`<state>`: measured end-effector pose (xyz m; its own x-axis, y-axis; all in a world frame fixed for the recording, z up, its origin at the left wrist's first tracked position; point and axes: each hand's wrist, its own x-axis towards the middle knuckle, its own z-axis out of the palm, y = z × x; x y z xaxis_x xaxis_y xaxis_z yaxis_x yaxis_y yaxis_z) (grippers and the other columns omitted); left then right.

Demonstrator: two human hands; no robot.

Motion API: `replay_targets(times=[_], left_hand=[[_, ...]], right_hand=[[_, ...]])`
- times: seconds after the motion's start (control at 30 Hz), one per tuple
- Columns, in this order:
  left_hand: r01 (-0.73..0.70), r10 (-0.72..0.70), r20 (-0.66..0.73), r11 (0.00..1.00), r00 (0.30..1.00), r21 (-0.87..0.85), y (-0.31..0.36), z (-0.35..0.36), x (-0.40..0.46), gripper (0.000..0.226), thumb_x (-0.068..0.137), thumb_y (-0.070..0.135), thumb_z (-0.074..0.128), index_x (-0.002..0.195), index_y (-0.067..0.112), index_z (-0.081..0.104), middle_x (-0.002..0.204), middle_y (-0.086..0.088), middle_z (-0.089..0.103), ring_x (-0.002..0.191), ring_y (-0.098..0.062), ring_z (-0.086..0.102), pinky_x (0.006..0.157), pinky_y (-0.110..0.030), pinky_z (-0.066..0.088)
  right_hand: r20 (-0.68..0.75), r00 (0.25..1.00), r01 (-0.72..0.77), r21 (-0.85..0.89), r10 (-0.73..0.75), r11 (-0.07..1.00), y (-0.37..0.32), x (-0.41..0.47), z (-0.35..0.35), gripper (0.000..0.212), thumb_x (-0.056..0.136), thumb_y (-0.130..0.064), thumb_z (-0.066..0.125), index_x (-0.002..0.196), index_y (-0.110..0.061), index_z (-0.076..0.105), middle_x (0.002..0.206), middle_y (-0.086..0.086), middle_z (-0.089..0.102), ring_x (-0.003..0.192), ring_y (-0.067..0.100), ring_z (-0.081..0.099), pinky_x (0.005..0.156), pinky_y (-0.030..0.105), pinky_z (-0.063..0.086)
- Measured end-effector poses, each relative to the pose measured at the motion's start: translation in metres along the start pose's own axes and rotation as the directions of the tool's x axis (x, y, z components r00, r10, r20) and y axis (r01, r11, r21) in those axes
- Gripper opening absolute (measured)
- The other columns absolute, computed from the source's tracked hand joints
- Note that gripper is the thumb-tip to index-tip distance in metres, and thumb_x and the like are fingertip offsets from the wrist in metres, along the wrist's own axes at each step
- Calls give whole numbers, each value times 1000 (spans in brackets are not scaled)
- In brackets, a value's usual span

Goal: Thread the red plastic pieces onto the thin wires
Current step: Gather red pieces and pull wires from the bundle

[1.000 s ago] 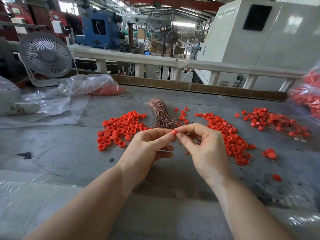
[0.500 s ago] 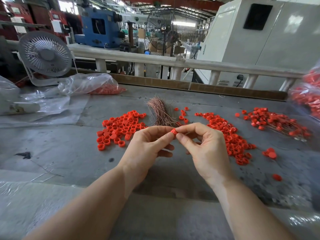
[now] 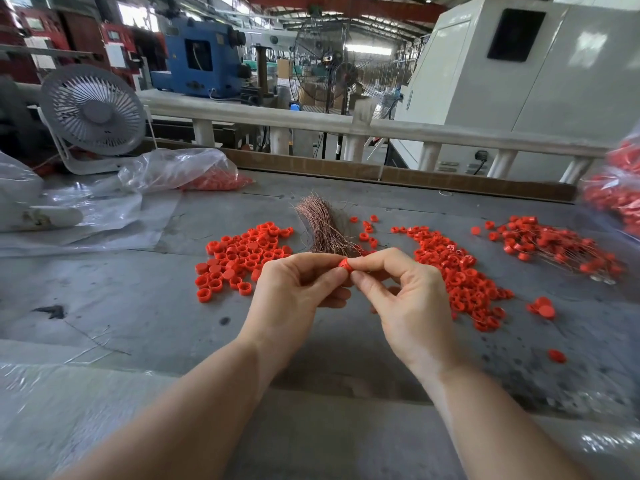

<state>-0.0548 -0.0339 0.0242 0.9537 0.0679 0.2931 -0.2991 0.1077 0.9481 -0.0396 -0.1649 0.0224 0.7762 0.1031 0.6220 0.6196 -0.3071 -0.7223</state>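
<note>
A small red plastic piece (image 3: 345, 264) is pinched between the fingertips of my left hand (image 3: 294, 292) and my right hand (image 3: 401, 299), held above the grey table (image 3: 138, 306). No wire shows clearly at the piece. Just behind my hands lies a bundle of thin copper wires (image 3: 322, 226). One heap of loose red pieces (image 3: 242, 258) sits to the left, another heap (image 3: 457, 271) to the right. At the far right lie threaded pieces on wires (image 3: 554, 244).
A white desk fan (image 3: 93, 112) stands at the back left beside clear plastic bags (image 3: 180, 171), one holding red pieces. Another bag of red pieces (image 3: 616, 192) hangs in at the right edge. A white railing (image 3: 311, 123) borders the far side. Stray red pieces (image 3: 543, 306) lie at the right.
My hands have stayed in the same place, pinching the red piece. The fingertips have shifted slightly around it.
</note>
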Motion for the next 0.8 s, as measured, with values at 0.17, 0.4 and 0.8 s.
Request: replay_targets(times=[0.17,0.4,0.8], left_hand=[[-53,54,-7,994,999,98,0,2,0,26,81,-10,60,76,14,68,55,4,66,52,-7,63,55,-16,53],[-60,63,-12,988,998,144,-1,1,0,24,80,-13,60,75,9,68,53,4,65,51,-7,62,53,-16,52],[158,-157,13,983,988,-99,-3,-1,2,13,84,2,61,85,10,71,67,-4,69,58,-9,63,56,-20,53]], right_hand=[[9,998,69,-71,-69,995,4,-2,1,16,80,3,67,82,-12,70,81,-1,67,75,4,60,63,14,45],[36,983,186,-171,-182,968,3,-2,3,7,79,1,63,79,-2,69,76,4,62,72,10,56,68,21,47],[17,998,59,-139,-57,988,2,-1,0,18,77,2,69,83,-15,69,88,-10,62,85,2,58,65,6,39]])
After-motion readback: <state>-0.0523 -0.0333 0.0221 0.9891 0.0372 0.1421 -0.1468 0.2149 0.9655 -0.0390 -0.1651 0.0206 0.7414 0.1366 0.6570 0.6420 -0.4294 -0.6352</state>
